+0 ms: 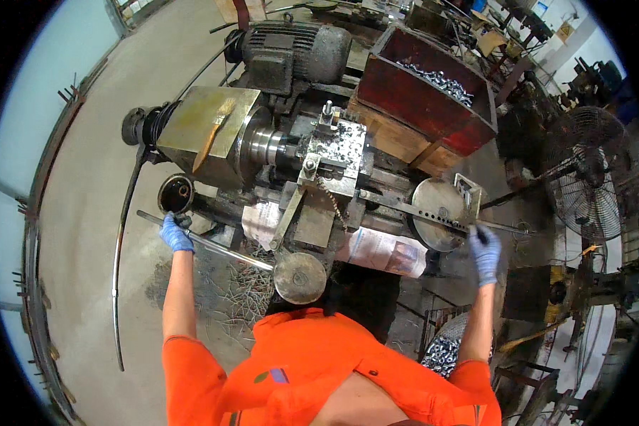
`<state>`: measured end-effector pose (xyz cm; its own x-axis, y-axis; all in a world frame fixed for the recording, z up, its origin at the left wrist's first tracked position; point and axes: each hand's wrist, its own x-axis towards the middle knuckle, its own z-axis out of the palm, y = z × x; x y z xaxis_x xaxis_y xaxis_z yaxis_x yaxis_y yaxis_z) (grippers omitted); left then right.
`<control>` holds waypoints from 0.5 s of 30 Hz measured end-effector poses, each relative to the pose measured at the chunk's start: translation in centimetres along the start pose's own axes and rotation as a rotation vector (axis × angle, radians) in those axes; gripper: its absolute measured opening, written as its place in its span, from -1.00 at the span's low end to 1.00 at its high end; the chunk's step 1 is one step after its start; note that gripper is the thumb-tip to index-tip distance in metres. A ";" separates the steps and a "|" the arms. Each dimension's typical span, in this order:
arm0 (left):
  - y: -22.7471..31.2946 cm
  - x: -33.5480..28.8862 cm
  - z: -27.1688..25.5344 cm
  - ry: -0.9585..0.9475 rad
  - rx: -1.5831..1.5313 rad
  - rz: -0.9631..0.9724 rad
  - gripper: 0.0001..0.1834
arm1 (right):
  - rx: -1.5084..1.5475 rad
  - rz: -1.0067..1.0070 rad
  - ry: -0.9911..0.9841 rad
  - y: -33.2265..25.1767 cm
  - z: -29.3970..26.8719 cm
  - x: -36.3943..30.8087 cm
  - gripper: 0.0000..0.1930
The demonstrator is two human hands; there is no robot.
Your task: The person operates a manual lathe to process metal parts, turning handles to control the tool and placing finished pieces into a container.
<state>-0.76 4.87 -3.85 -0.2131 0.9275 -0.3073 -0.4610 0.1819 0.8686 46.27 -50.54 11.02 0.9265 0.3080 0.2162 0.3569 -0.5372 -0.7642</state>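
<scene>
My left hand (175,235), in a blue glove, is closed around a long bright metal rod (227,252). The rod slants down to a round metal disc (299,277) in front of me. On the right, my gloved right hand (485,257) has its darkened fingertips closed at the end of a flat bar with holes (433,215), beside a larger round plate (439,213). Between my hands stands a lathe-like machine with a tool block (337,153) covered in chips and a shiny spindle (266,146). A brush (209,142) lies on the headstock cover (192,117).
A red bin (422,117) of small metal parts stands behind the machine, right of a motor (291,53). A round pot (175,194) sits by my left hand. Metal parts fill a basket (444,351) near my right forearm. Swarf (245,298) litters the floor; a fan (586,170) stands right.
</scene>
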 end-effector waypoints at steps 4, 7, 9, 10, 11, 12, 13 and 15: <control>-0.1 -0.1 0.9 -0.040 0.045 -0.023 -0.86 | 0.047 -0.281 -0.666 -13.6 8.3 -7.0 -0.68; 0.7 -0.8 1.4 -0.058 0.065 -0.063 -0.83 | -0.067 -0.496 -0.648 -18.9 14.9 -8.7 -0.64; 1.1 -1.0 1.1 -0.120 0.075 -0.092 -0.81 | -0.218 -0.503 -0.657 -20.1 16.4 -8.0 -0.61; 1.2 -1.0 1.0 -0.154 0.081 -0.108 -0.79 | -0.295 -0.503 -0.658 -20.1 17.1 -7.9 -0.59; 1.4 -1.1 0.7 -0.178 0.120 -0.154 -0.73 | -0.362 -0.508 -0.620 -19.2 16.8 -7.8 -0.54; 1.8 -1.0 0.4 -0.233 0.140 -0.188 -0.71 | -0.385 -0.489 -0.589 -18.2 15.3 -7.7 -0.53; 2.1 -0.8 -0.4 -0.284 0.160 -0.223 -0.69 | -0.411 -0.471 -0.563 -17.7 13.3 -7.7 -0.51; 2.8 -0.9 -1.5 -0.373 0.218 -0.269 -0.58 | -0.621 -0.362 -0.367 -13.2 9.4 -8.5 -0.51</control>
<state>-3.18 4.09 -1.70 0.2291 0.8848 -0.4057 -0.2587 0.4571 0.8510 32.52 -38.71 13.56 0.6806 0.7272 0.0896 0.7288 -0.6594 -0.1842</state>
